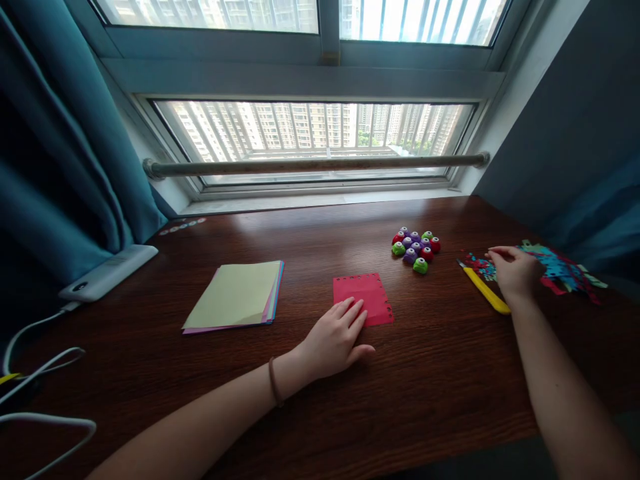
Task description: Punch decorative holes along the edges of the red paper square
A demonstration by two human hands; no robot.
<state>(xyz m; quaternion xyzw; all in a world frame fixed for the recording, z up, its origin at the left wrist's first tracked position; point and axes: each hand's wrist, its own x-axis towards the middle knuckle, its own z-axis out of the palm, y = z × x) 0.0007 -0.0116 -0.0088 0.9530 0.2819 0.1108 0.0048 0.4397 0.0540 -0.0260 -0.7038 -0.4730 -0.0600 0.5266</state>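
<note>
My left hand (336,337) lies flat with its fingers stretched out on a red sheet of paper (376,293). Small notches or holes run along the paper's top and right edges. Over on the right, my right hand (516,272) hovers at a heap of small red and blue paper bits (483,267), thumb and fingertips brought together. Anything in that pinch is too small to make out. Just left of this hand lies a yellow utility knife (485,290), its tip pointing away from me. Behind the hand spreads a pile of blue, red and green paper scraps (563,263).
A stack of coloured paper (240,293), pale yellow on top, lies left of centre. Small red, purple and green round pieces (415,247) cluster toward the back. At far left are a white device (110,272) and a looped white cable (50,367). A window rail (320,165) crosses behind.
</note>
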